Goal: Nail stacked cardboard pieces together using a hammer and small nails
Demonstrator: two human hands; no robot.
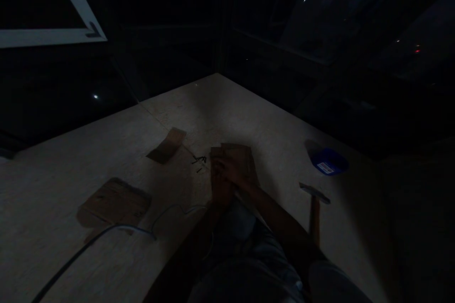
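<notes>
In dim light, my left hand (pixel 221 191) and my right hand (pixel 229 170) meet over a piece of brown cardboard (pixel 243 155) on the pale floor. The fingers of my right hand are drawn together close to those of my left, which look bent and partly covered. Whatever is between them is too dark and small to make out. Just left of the hands lie several dark screws or nails (pixel 200 159). A thin cable (pixel 174 207) runs along the floor up to my left forearm.
A small cardboard strip (pixel 168 146) and a larger cardboard piece (pixel 113 203) lie to the left, with a thicker hose or cable (pixel 78 253) passing by. On the right are a hammer (pixel 314 213) with a wooden handle and a blue plastic container (pixel 334 161). Dark glass panes border the floor.
</notes>
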